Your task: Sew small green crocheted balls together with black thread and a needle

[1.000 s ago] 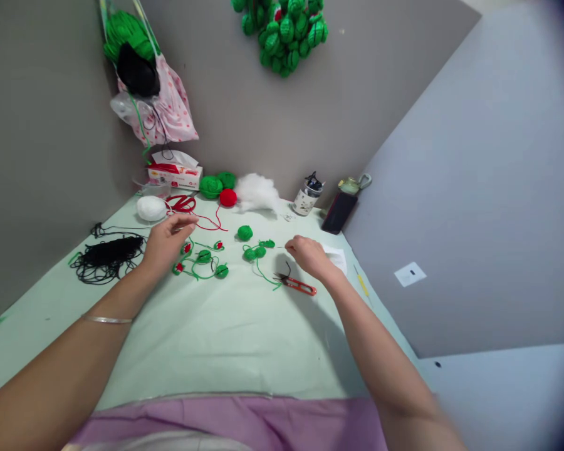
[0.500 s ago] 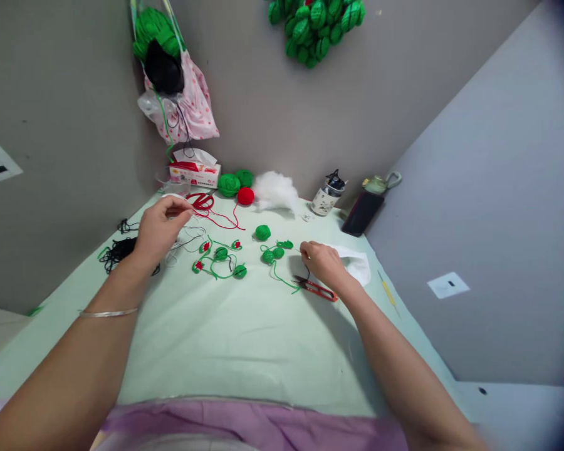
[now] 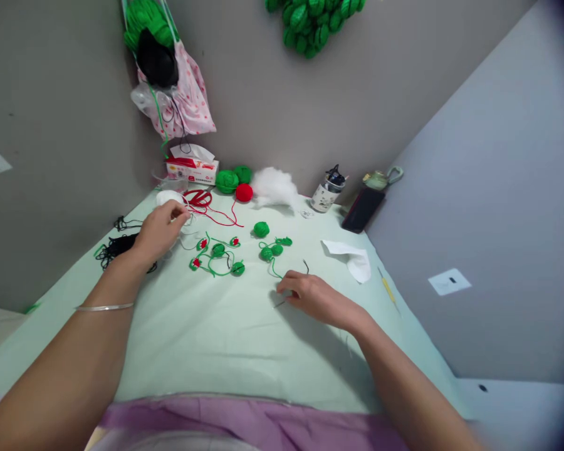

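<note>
My left hand (image 3: 162, 228) is closed in a pinch just in front of the white yarn ball (image 3: 169, 198); thin white yarn (image 3: 188, 243) trails below its fingertips. Over the table's middle, my right hand (image 3: 310, 294) has its fingers curled together, and a thin needle (image 3: 279, 305) pokes out from under them. The red-handled thread snips are hidden beneath that hand. Small green crocheted balls (image 3: 266, 254) lie beyond it. Between my hands are green pieces with red-and-white centres (image 3: 196, 264) and green balls with dark stripes (image 3: 237, 269).
Black yarn (image 3: 117, 247) lies left of my left hand. Along the back stand a tissue box (image 3: 192, 171), green yarn balls (image 3: 227, 181), a red ball (image 3: 244, 192), white stuffing (image 3: 276, 188), a pen cup (image 3: 326, 193) and a dark phone-like slab (image 3: 363, 210). A yellow-handled hook (image 3: 388, 289) lies right.
My right hand has moved toward me and left, from beside the white paper to over the snips, covering them. My left hand moved back and left earlier and stays pinched near the white ball.
</note>
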{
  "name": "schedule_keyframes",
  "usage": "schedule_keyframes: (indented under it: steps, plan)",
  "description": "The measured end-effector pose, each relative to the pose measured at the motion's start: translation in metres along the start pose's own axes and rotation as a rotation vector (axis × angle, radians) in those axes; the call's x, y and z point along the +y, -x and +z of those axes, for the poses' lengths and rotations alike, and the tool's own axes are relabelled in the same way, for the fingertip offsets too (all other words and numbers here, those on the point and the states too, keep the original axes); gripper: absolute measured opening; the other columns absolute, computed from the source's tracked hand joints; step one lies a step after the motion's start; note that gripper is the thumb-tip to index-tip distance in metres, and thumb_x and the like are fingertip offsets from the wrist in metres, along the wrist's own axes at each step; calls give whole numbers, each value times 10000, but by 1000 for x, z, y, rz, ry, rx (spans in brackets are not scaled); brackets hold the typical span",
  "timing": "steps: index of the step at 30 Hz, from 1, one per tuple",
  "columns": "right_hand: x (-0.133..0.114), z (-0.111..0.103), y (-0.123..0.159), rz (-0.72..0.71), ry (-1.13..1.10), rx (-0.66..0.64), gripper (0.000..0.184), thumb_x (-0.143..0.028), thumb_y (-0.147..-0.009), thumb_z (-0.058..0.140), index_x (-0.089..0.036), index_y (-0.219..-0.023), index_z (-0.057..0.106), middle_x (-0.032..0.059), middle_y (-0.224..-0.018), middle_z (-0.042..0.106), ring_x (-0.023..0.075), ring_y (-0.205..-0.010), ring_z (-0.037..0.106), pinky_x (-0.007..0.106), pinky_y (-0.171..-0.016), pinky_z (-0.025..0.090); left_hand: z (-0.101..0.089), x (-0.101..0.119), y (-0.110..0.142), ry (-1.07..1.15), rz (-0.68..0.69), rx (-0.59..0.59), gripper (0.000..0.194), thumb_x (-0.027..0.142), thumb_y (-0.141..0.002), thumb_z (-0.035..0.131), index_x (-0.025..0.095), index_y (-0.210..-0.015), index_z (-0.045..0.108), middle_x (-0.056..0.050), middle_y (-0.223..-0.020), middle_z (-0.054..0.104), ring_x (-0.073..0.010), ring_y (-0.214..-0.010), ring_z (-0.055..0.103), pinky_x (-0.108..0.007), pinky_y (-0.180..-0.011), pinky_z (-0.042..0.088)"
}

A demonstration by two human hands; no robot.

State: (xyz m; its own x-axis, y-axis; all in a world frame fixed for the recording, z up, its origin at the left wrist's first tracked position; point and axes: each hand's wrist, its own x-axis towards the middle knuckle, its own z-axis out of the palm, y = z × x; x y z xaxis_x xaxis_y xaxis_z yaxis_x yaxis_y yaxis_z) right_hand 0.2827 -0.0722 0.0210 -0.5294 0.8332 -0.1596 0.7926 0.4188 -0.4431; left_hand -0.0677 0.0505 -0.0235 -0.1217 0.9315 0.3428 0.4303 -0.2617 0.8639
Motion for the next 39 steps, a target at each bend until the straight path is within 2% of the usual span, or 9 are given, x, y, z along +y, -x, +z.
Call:
schedule_keyframes:
  steps: [5, 9, 14, 18, 22, 25, 29, 32, 39]
  plan:
    - [-16, -8, -31, 15, -395, 98, 193, -221, -929, 530, -177, -927, 718, 29, -794, 695, 126, -677, 571, 256, -645, 428, 14, 24, 8, 430, -95, 26, 234, 363, -785, 685, 201, -915, 576, -4, -783, 640, -152, -696, 627, -313, -740, 519]
    - [-38, -3, -82, 20, -843, 113, 177, -263, -862, 662, -144, -978, 721, 24, -831, 693, 91, -612, 545, 229, -564, 420, 33, 42, 24, 658, -153, -68, 394, 316, -737, 758, 184, -1069, 593, -23, -862, 699, -185, -871, 701, -377, -907, 536]
    - [-63, 14, -140, 63, -1422, 83, 225, -332, -828, 744, -137, -937, 719, 16, -835, 678, 89, -641, 592, 211, -553, 457, 48, 46, 41, 431, 47, -129, 503, 262, -803, 712, 214, -1288, 588, -29, -902, 723, -243, -1110, 656, -416, -1039, 470]
    - [-69, 22, -162, 84, -1511, 107, 178, -312, -845, 731, -135, -850, 712, -40, -625, 598, 56, -564, 535, 174, -554, 458, 44, 45, 42, 292, 102, -188, 532, 264, -864, 623, 237, -1389, 536, -80, -1160, 707, -255, -1203, 611, -442, -1081, 438]
    - [-62, 17, -162, 85, -1537, 91, 147, -261, -804, 762, -122, -830, 720, -12, -662, 662, 68, -594, 570, 188, -600, 504, 28, 49, 32, 414, 76, -388, 745, 318, -829, 679, 290, -1505, 368, -111, -1419, 550, -234, -1212, 593, -383, -1008, 488]
    - [-53, 2, -156, 74, -1540, 168, 174, -292, -784, 777, -137, -850, 732, -8, -720, 679, 58, -607, 570, 179, -611, 507, 15, 44, 25, 293, -10, -520, 753, 364, -825, 687, 276, -1504, 375, -105, -1302, 603, -181, -924, 653, -291, -767, 523]
    - [-38, -28, -138, -19, -1512, 372, 181, -303, -730, 809, -171, -794, 702, -6, -835, 691, 71, -714, 597, 174, -639, 511, 2, 23, 14, -102, 18, -450, 432, 458, -850, 619, 200, -1191, 679, -17, -807, 650, -172, -676, 559, -261, -603, 405]
    - [-30, -50, -119, -100, -1538, 392, 182, -312, -746, 793, -186, -793, 670, -6, -867, 684, 73, -742, 596, 146, -564, 467, -8, 7, 7, -250, 9, -486, 345, 482, -885, 533, 210, -964, 729, -6, -709, 641, -180, -641, 539, -270, -603, 381]
    - [4, -97, -63, -290, -1565, 609, 166, -259, -794, 778, -233, -825, 617, -82, -611, 442, 33, -480, 364, 134, -407, 296, -29, -6, -3, -299, -48, -426, 389, 491, -816, 610, 205, -1063, 702, -1, -703, 600, -169, -642, 522, -264, -585, 351]
